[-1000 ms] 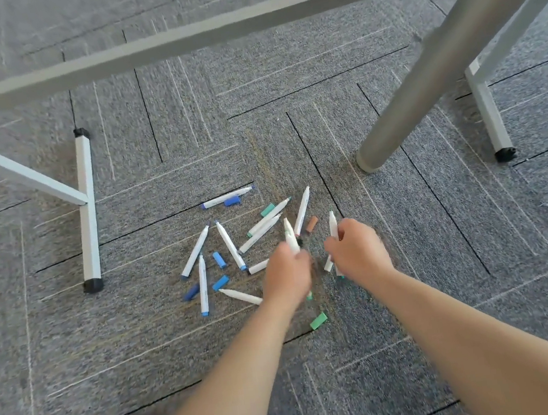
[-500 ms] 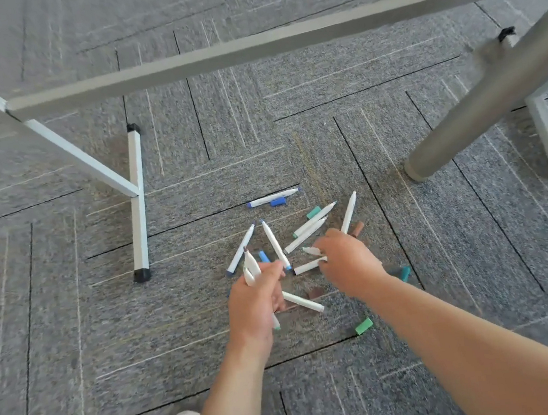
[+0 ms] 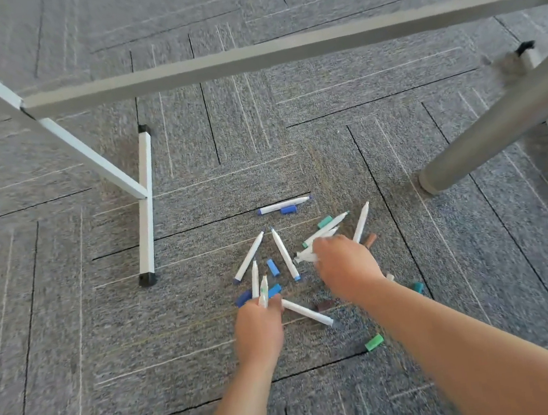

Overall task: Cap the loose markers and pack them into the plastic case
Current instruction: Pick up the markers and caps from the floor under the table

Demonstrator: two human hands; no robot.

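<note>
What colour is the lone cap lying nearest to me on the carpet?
Green. The cap shows clearest in the head view.

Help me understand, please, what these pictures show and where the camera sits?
No machine here: a person works bare-handed, and the one camera is worn on their head, looking down. So the two arms reaching in from below are their own. The left hand has a white marker in its grip; the right hand appears to pinch a second marker, though motion blurs it. On the grey carpet lie loose markers and scattered caps, blue, green and brown, between table legs.
</note>
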